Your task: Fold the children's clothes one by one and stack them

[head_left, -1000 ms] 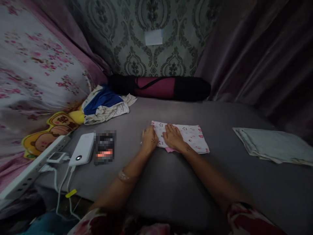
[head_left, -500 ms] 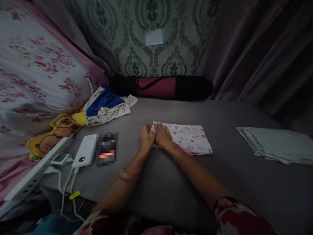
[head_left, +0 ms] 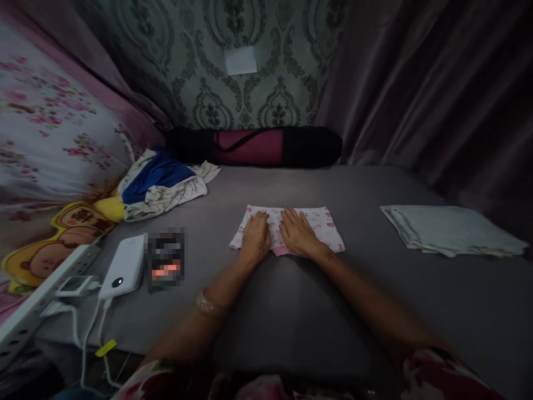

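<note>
A folded white cloth with pink and red prints [head_left: 328, 229] lies flat on the grey bed sheet [head_left: 316, 311]; a bit of plain pink shows at its near edge. My left hand [head_left: 255, 235] rests palm down on its left part, fingers stretched away from me. Just right of the cloth's middle, my right hand [head_left: 298, 230] presses flat with its fingers slightly spread. Neither hand grips anything. What kind of garment or cloth it is, I cannot tell.
A folded pale green cloth [head_left: 453, 229] lies to the right. At left are crumpled blue-and-white clothes [head_left: 166, 180], a white power bank [head_left: 124, 266], a power strip [head_left: 50, 286] with cables and a yellow cushion [head_left: 45, 255]. A black-and-maroon long bag [head_left: 254, 147] lies along the wall.
My left hand has opened from its closed hold at the cloth's left edge and now lies flat on top. My right hand has shifted right across the cloth. The view has turned slightly right.
</note>
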{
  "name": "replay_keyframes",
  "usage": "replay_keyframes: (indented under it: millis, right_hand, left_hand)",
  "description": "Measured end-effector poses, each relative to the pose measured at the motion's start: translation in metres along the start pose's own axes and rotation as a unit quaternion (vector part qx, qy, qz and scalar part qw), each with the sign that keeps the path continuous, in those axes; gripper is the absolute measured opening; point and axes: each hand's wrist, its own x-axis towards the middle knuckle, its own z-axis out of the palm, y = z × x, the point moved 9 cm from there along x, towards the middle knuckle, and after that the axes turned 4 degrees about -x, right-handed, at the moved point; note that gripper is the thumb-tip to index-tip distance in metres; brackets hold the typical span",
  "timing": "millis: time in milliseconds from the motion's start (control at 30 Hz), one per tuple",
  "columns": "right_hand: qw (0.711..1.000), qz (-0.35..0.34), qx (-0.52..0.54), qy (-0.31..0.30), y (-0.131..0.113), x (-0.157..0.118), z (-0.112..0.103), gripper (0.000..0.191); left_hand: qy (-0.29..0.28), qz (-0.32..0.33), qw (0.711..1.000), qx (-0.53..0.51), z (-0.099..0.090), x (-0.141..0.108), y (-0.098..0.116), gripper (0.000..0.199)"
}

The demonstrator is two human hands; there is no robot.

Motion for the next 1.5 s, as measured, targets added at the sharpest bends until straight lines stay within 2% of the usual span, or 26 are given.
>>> replay_keyframes:
  millis: [67, 133, 267, 367, 500, 600, 700, 800, 867, 933, 1033, 1200, 1500]
  right_hand:
    - [1.000, 0.006, -0.023, 0.010, 0.007, -0.008, 0.002, 0.059]
    - [0.999, 0.010, -0.030, 0.009, 0.009, -0.013, 0.008, 0.058]
    - [1.000, 0.013, -0.005, -0.020, 0.012, -0.013, 0.017, 0.059]
    - [0.999, 0.015, 0.020, -0.034, 0.023, -0.012, 0.011, 0.059]
    - [0.997, 0.076, -0.017, 0.001, 0.057, -0.016, -0.004, 0.059]
    - [0.994, 0.102, -0.026, -0.032, 0.073, -0.018, 0.004, 0.061]
    - [0.993, 0.101, -0.015, -0.052, 0.078, -0.017, 0.011, 0.063]
    - [0.993, 0.103, 0.000, -0.052, 0.087, -0.016, 0.009, 0.063]
    - [0.993, 0.118, -0.011, -0.025, 0.098, -0.017, 0.002, 0.064]
    - [0.990, 0.137, -0.025, -0.007, 0.111, -0.020, -0.002, 0.064]
    - [0.988, 0.149, -0.020, -0.021, 0.121, -0.024, 0.003, 0.065]
    - [0.989, 0.150, -0.011, -0.020, 0.122, -0.023, 0.007, 0.065]
    - [0.989, 0.144, 0.014, -0.031, 0.126, -0.023, 0.010, 0.061]
  left_hand:
    - [-0.042, 0.037, 0.998, 0.024, 0.015, -0.002, 0.022, 0.044]
    - [-0.086, 0.043, 0.994, 0.051, 0.030, -0.004, 0.033, 0.046]
    - [-0.158, 0.014, 0.983, 0.091, 0.048, -0.006, 0.030, 0.049]
    - [-0.183, 0.018, 0.979, 0.094, 0.048, -0.003, 0.024, 0.051]
    - [-0.183, -0.012, 0.977, 0.110, 0.040, 0.002, 0.009, 0.054]
    - [-0.209, -0.031, 0.970, 0.122, 0.041, 0.002, 0.000, 0.056]
    - [-0.231, -0.022, 0.965, 0.126, 0.041, 0.004, 0.000, 0.056]
    - [-0.232, -0.015, 0.964, 0.126, 0.037, 0.012, -0.001, 0.053]
    - [-0.215, -0.023, 0.967, 0.131, 0.032, 0.020, -0.007, 0.051]
    - [-0.192, -0.038, 0.970, 0.142, 0.029, 0.027, -0.016, 0.054]
    - [-0.193, -0.062, 0.968, 0.149, 0.036, 0.030, -0.033, 0.059]
    - [-0.204, -0.073, 0.966, 0.139, 0.046, 0.028, -0.046, 0.059]
    - [-0.192, -0.071, 0.973, 0.104, 0.040, 0.029, -0.049, 0.053]
